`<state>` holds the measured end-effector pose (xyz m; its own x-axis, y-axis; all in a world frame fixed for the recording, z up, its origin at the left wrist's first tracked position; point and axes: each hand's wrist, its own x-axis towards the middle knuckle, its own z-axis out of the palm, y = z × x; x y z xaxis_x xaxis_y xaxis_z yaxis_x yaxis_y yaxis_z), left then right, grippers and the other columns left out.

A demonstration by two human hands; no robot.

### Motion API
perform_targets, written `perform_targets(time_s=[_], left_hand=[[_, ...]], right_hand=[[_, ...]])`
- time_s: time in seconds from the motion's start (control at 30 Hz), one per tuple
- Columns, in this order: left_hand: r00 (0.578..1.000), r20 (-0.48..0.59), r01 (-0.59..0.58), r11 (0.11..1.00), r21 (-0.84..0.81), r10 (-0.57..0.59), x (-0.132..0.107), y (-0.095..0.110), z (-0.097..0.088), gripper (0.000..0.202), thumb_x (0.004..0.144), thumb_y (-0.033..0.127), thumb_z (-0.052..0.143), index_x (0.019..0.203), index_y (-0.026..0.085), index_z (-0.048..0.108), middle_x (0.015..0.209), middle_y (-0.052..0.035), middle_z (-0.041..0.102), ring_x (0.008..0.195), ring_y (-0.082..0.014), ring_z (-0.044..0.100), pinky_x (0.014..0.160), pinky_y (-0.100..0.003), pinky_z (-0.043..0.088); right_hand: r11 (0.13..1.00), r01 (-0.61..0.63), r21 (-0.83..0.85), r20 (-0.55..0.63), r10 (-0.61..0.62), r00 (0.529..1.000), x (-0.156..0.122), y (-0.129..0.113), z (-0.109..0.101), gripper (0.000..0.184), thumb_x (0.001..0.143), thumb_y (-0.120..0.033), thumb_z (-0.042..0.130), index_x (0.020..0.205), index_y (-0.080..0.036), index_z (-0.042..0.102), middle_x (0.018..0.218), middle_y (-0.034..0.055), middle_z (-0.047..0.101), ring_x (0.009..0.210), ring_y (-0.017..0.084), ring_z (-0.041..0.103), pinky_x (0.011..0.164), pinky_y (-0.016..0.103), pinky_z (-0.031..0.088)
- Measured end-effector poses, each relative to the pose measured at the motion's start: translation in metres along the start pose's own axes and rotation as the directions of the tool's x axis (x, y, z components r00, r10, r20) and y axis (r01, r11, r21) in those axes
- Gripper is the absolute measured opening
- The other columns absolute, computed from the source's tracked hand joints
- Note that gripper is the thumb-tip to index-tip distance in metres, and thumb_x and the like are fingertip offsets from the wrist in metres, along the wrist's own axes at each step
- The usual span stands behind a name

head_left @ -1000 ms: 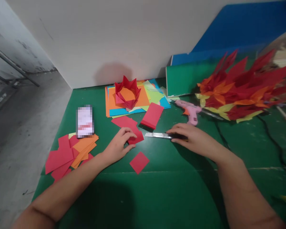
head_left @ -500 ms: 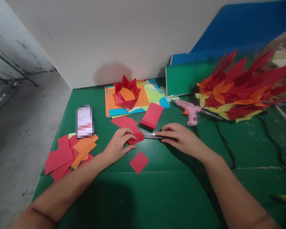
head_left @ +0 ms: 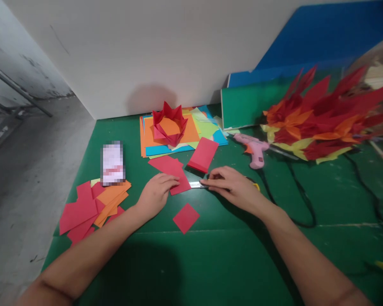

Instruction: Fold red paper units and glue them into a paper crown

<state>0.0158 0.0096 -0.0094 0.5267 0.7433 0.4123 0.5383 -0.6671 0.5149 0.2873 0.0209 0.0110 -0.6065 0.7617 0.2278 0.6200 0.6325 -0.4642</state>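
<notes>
My left hand [head_left: 158,191] rests on a red paper sheet [head_left: 170,168], its fingers closed and pressing the sheet against the table. The sheet lies flat. In my right hand [head_left: 231,185] is a slim utility knife [head_left: 196,185], its metal end at the sheet's right edge and a yellow end showing behind the hand. My palm and fingers hide the knife's middle. Just below lies a small red paper square [head_left: 186,218], touched by neither hand. A stack of red paper rectangles [head_left: 203,154] sits above, between the hands.
A red folded paper ring [head_left: 170,138] stands on coloured sheets [head_left: 150,151] at the back. To the right are a pink glue gun [head_left: 258,154] with a black cord and red-orange paper flowers [head_left: 319,119]. On the left, a phone-like blurred object [head_left: 112,162] lies near paper pieces [head_left: 79,214].
The raised part of the red sheet under my left hand now lies flat. My right hand has shifted slightly left with the knife, and the knife's yellow end has come into view.
</notes>
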Motion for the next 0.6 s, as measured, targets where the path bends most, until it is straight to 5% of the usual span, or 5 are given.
perform_targets(time_s=[0.6], left_hand=[[0.998, 0.049, -0.038, 0.998, -0.043, 0.040, 0.000, -0.013, -0.004, 0.037, 0.086, 0.002, 0.043, 0.109, 0.019, 0.066, 0.110, -0.0082, 0.070, 0.097, -0.0215, 0.066, 0.087, -0.045, 0.051]], right_hand=[[0.995, 0.053, 0.087, 0.075, -0.060, 0.995, -0.001, 0.009, -0.005, 0.029, 0.094, -0.031, 0.045, 0.110, -0.036, 0.069, 0.089, 0.0065, 0.059, 0.083, 0.020, 0.054, 0.069, 0.033, 0.045]])
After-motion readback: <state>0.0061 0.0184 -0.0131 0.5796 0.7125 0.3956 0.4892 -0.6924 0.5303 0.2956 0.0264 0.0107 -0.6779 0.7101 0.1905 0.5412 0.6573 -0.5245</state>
